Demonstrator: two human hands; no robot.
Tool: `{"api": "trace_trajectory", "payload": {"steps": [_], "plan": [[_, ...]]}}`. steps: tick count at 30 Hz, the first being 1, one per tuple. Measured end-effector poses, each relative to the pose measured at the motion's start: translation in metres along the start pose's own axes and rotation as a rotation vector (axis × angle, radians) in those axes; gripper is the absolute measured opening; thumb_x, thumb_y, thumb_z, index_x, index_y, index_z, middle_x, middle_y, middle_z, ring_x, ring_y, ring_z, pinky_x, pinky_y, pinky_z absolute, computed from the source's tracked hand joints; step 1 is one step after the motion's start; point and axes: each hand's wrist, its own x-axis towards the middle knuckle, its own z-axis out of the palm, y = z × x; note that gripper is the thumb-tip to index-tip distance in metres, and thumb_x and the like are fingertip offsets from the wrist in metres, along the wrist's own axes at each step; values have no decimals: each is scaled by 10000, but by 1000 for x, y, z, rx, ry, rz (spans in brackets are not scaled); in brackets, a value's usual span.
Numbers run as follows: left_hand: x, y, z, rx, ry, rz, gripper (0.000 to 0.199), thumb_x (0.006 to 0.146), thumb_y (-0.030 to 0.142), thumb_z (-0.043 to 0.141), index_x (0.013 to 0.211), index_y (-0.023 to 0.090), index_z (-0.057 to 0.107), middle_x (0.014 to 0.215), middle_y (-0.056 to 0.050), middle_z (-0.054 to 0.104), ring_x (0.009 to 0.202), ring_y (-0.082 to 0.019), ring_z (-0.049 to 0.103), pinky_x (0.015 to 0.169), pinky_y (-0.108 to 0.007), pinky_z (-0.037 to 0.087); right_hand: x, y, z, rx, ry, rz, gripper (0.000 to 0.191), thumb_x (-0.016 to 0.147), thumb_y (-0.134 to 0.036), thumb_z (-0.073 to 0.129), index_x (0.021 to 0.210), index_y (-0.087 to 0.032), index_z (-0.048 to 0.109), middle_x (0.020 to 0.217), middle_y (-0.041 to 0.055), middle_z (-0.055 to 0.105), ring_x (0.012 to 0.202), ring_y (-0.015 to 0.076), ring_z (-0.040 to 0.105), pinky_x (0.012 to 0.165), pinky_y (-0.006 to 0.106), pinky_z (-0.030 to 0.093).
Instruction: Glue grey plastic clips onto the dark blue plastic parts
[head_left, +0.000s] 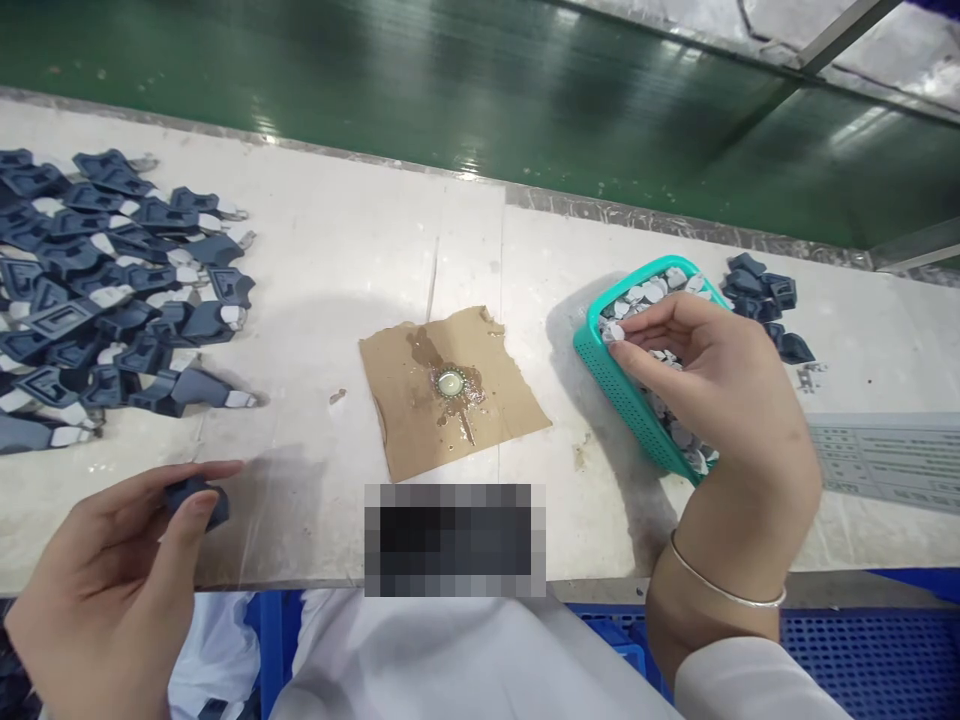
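My left hand (124,575) is closed around a dark blue plastic part (216,508) above the front edge of the table. My right hand (701,365) pinches a small whitish-grey piece (612,331) between thumb and fingertips, over the near left rim of a turquoise basket (626,400). Many similar pale pieces (651,291) lie inside that basket, some covered by my hand. Between my hands a square of brown cardboard (405,430) lies on the table, wet around a small round cap-like dish (451,383) at its middle.
Dark blue parts with pale ends (97,270) are heaped on the left of the white table (337,260). Several dark blue parts (757,290) lie right of the basket. A printed sheet (892,460) rests at the right. Behind the table runs a green surface (375,100).
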Motion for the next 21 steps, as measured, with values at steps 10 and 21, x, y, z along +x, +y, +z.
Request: {"api": "trace_trajectory", "payload": {"steps": [10,21], "plan": [[-13,57,39,-184,-269,-133,211,836,416,820,979,263,793,986,-18,800,779,-157,627,733,-258,589,2,5,6,73,8,7,135,876,-342,757,900,-210,752,870,72,778,802,216,725,754,379,605],[-16,69,58,-538,-580,-268,132,876,242,792,999,244,743,918,-31,803,837,-174,740,742,-268,632,-7,-11,15,541,134,-34,132,942,-232,716,1033,-227,812,858,47,778,816,203,786,767,372,671]]}}
